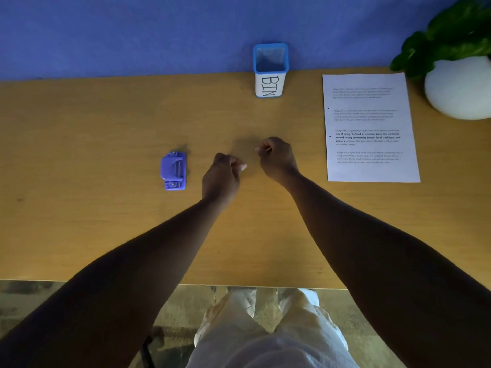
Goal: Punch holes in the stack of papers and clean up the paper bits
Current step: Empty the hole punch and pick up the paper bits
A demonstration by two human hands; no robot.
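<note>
My left hand (221,176) and right hand (276,158) were curled over the middle of the wooden table (93,123), fingertips pinched together; whether either pinch held a paper bit was too small to make out. No loose bits could be told apart on the wood. The papers (372,128) lay flat to the right, two punched holes along their left edge, their print mostly too blurred to read. The hole punch (173,171) sat just left of my left hand. The blue bin (271,71) stood at the far edge against a blue wall (132,33). A potted plant (457,62) was cut off at the right.
</note>
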